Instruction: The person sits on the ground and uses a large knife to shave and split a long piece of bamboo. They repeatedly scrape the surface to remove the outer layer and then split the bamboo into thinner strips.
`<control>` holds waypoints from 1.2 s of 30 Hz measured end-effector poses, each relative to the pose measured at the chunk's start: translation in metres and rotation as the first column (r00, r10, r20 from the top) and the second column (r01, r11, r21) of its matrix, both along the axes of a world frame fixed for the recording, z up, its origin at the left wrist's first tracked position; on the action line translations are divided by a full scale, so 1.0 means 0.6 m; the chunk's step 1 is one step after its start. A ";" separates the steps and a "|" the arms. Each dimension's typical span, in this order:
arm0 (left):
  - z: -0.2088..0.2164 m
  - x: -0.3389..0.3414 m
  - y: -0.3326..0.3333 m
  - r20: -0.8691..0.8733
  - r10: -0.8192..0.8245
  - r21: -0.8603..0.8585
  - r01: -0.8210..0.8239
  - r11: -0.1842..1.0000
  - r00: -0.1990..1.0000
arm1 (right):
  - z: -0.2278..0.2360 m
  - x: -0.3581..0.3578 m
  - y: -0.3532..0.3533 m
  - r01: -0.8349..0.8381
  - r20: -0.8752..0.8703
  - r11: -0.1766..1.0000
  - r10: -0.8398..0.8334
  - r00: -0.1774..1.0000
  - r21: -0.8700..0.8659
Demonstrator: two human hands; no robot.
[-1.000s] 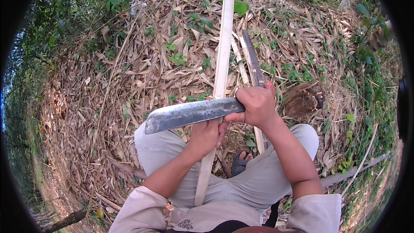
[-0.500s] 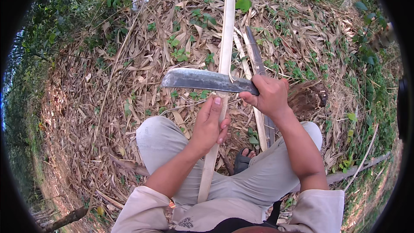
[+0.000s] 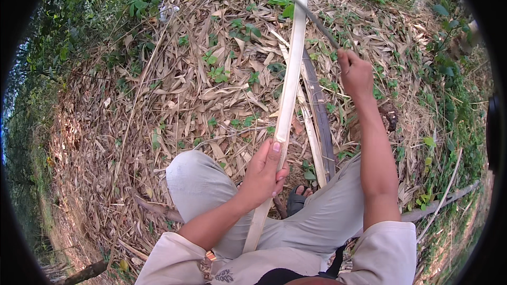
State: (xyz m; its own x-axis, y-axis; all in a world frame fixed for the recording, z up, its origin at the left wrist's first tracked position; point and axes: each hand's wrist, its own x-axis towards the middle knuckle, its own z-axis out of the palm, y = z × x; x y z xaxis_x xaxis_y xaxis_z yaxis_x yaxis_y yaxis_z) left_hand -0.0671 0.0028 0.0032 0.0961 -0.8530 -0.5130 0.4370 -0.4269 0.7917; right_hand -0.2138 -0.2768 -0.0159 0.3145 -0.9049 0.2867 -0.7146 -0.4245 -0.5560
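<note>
A long, flat, pale strip of split wood, apparently bamboo (image 3: 289, 95), runs from my lap up past the top of the view. My left hand (image 3: 265, 173) is closed round its lower part, thumb lying on the face. Out to the upper right, my right hand (image 3: 356, 75) grips a machete (image 3: 319, 22) by its handle, which the fingers hide. The blade shows nearly edge-on, angled up and left, its tip end by the strip's far part; whether they touch I cannot tell.
Beyond my bent knees lie a dark split length (image 3: 320, 113) and thinner pale strips (image 3: 311, 136). A sandalled foot (image 3: 298, 199) shows between my legs. Dry leaves (image 3: 132, 126) cover the ground. A brown stump (image 3: 390, 115) and a branch (image 3: 441, 203) are at right.
The machete has gone from lying across the strip just above my left hand to the far upper right. My left hand and the strip have shifted slightly, the strip's far end tilting right.
</note>
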 end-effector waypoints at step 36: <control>-0.019 -0.029 0.025 -0.014 -0.150 -0.052 0.149 0.987 0.989 | -0.022 -0.046 -0.143 0.159 0.129 0.978 -0.142 0.981 -0.133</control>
